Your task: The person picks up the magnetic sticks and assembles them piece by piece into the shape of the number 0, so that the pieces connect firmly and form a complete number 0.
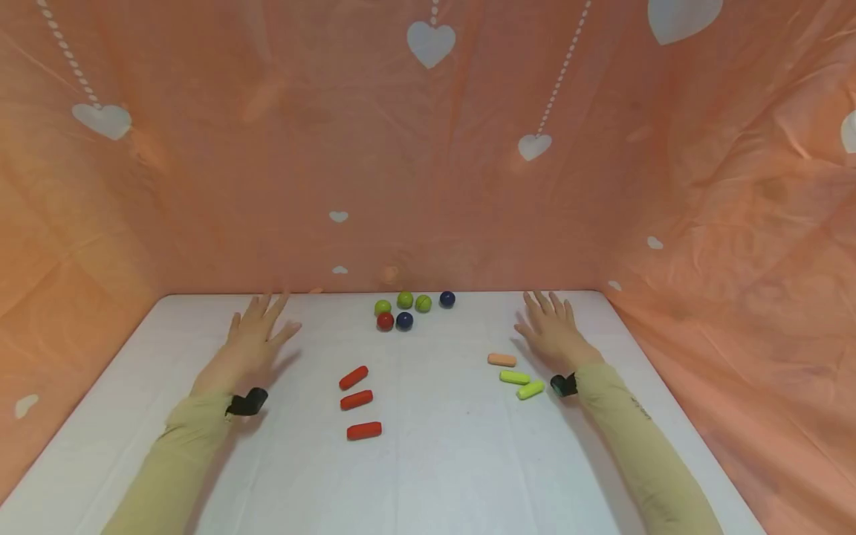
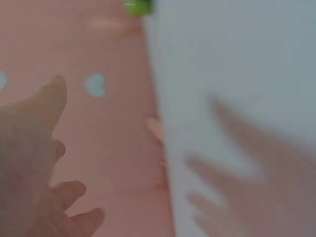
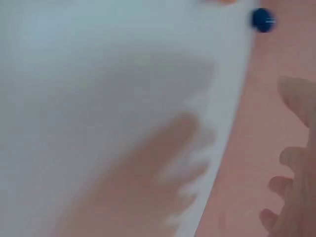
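Note:
My left hand hovers over the left side of the white table, fingers spread and holding nothing. On the right side my right hand is likewise spread above the surface, its shadow showing in the right wrist view. Closest to it lie an orange stick and two yellow-green sticks, one beside the other. Three short red sticks, the middle one among them, lie in a column left of centre. Toward the back is a group of small balls: green, red and dark blue.
An orange cloth with white hearts hangs behind the table and along both sides. The white tabletop ends at the cloth. Another dark blue ball sits near the back edge. Each wrist wears a black strap-on device.

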`<state>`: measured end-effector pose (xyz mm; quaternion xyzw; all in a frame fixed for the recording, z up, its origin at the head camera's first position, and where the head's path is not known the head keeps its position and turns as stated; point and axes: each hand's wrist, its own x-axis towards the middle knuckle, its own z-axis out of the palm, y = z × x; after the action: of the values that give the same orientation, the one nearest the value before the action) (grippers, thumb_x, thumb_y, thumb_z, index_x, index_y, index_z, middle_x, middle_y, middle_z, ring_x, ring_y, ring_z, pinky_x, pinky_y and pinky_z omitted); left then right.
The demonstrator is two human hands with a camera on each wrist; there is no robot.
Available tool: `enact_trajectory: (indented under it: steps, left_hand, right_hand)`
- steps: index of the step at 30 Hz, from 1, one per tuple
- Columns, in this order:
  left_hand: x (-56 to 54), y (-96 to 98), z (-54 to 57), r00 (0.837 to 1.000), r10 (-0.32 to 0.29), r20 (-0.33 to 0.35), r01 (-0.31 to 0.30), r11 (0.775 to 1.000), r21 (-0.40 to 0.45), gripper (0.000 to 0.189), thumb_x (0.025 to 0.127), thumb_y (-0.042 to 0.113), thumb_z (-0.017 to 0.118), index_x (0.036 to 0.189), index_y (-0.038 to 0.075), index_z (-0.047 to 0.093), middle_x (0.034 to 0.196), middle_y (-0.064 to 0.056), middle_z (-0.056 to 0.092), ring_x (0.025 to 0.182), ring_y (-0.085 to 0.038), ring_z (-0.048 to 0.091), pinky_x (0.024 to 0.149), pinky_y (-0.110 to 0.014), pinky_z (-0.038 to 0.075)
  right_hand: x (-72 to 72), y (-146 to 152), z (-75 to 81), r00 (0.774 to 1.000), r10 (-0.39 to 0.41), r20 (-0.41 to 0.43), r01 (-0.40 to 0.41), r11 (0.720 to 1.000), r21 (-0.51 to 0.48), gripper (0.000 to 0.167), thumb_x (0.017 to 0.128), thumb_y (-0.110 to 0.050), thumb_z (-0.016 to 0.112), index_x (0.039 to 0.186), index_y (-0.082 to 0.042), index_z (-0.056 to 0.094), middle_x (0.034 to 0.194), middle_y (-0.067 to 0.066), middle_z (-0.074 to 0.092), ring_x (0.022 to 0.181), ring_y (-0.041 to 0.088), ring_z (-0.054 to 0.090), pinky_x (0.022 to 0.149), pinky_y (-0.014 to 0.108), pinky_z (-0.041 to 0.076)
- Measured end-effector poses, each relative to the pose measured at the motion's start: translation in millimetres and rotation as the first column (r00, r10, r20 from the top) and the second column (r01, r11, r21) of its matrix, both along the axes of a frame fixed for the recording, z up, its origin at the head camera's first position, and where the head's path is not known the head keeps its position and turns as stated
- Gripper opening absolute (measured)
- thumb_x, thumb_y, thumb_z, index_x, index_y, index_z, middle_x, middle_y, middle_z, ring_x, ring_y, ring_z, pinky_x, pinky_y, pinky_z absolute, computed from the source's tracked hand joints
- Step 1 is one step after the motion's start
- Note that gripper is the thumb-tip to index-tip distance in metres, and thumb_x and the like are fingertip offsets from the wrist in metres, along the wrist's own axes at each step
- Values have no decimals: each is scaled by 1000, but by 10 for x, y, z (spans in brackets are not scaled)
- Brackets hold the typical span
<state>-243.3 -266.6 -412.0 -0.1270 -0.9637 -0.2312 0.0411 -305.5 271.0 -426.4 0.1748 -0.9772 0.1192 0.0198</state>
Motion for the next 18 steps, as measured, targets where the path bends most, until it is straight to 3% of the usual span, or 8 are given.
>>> enact_trajectory:
  steps: [2,4,6,9,11,14,16,18]
  left_hand:
    - [-29,-25,96,1000,-19,-1,19,992,124,74,100,45,45,153,7,11,155,-26,4,139,-48,4,105,-70,8]
    - [-45,-43,202,1000,-26,4,24,970,241,72,99,42,48,152,3,16,154,-27,12,138,-49,13,103,-69,18]
    - [-32,-51,302,999,-26,43,8,925,380,70,99,41,49,152,4,20,153,-25,20,136,-46,22,104,-64,26]
    - [-1,-49,406,994,-57,92,-7,815,580,67,100,38,48,151,4,22,150,-21,28,133,-37,35,103,-50,38]
    - [32,-39,436,989,-98,114,-10,716,698,65,101,35,48,151,3,22,147,-17,34,128,-27,43,100,-38,44]
    - [95,-24,415,977,-163,137,-15,586,810,63,101,30,49,149,-1,22,140,-6,42,121,-17,50,94,-27,48]
    - [136,-18,364,970,-199,140,-11,539,842,60,101,25,49,148,-3,24,133,1,48,118,-15,53,92,-26,48]
    - [173,-18,291,962,-226,152,-10,529,848,57,102,22,48,147,-4,25,128,7,51,118,-16,54,92,-26,49]
  right_hand:
    - [-47,-3,42,1000,18,21,-15,992,-122,74,98,-37,51,149,4,17,152,28,16,139,48,8,110,63,4]
    - [-70,-4,104,998,26,63,-9,966,-260,72,98,-33,53,148,6,18,149,31,21,137,49,15,109,63,13]
    - [-78,-5,167,993,22,117,26,919,-392,68,99,-30,52,147,6,21,146,31,28,135,47,23,108,60,21]
    - [-61,-12,257,983,-9,183,109,829,-548,59,100,-28,50,145,3,29,139,29,40,129,44,37,104,56,34]
    - [-43,-25,301,976,-8,217,150,747,-647,53,101,-25,49,144,3,33,136,28,44,126,42,42,103,52,37]
    - [2,-48,348,961,4,278,216,620,-754,48,102,-23,46,142,1,36,135,26,46,124,38,46,104,47,38]
    - [31,-66,366,949,21,313,249,556,-793,48,103,-24,45,142,1,35,136,25,45,125,36,46,105,46,37]
    - [54,-87,376,941,31,338,275,512,-814,47,102,-26,46,141,0,35,136,23,45,125,34,46,106,44,36]
